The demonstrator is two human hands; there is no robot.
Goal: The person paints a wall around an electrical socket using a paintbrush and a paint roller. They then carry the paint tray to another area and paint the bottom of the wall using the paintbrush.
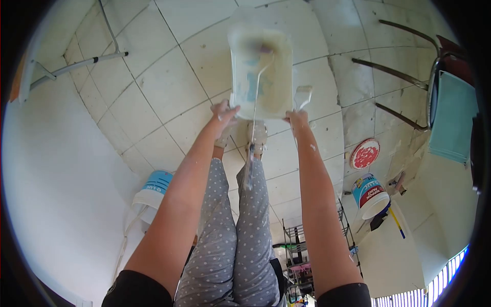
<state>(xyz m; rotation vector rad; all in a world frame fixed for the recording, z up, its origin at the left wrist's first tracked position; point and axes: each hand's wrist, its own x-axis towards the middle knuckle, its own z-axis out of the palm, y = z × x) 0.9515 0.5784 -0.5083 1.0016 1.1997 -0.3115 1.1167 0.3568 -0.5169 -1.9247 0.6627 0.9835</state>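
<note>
- Both hands on it! The left hand (224,111) grips the near left corner of a shallow, pale rectangular tray (280,82), its inside smeared with pale blue.
- Over at the near right corner, the right hand (296,117) clasps the rim, with a flat, pale-bristled paintbrush (304,95) right beside it.
- Across the tray runs a long, thin, pale-handled paint roller (254,110), its far end blurred.
- Below, grey polka-dot trousers (215,235) on a pale tiled floor (153,77).
- Out right: a round red-and-white lid (365,153) near a blue, red and white "Nippon Paint" bucket (371,192).
- Left, a blue-and-white bucket (156,184) by the wall (66,194).
</note>
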